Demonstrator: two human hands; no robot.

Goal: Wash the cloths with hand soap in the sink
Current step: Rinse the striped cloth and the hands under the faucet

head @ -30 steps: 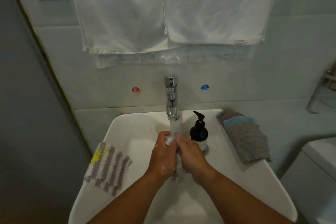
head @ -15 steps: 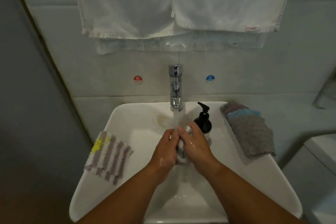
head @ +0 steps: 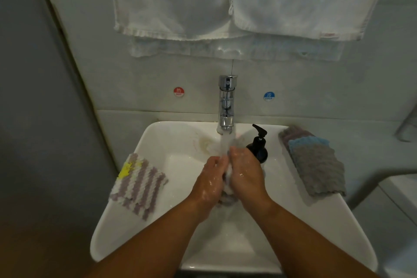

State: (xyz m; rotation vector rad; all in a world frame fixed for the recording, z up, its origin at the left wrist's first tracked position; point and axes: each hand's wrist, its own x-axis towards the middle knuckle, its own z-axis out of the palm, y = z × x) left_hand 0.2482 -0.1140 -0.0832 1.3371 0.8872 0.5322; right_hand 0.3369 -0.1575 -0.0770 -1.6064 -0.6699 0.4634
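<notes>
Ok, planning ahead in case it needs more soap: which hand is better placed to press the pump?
Probably the right hand: it sits right beside the soap bottle. The left hand would have to cross the cloth both hands grip and the water stream.

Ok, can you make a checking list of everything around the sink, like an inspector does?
Surface: white sink, wet inside; water runs from the faucet.
Job's things: wet cloth between both hands; striped cloth on the left rim; stacked cloths on the right rim; black soap pump bottle right of the faucet.
Clutter: nothing seen.
Hands: left hand and right hand, both wet, grip the wet cloth under the stream.
Cables: nothing seen.
Surroundings: white towels hanging above; hot sticker and cold sticker on the wall.
</notes>
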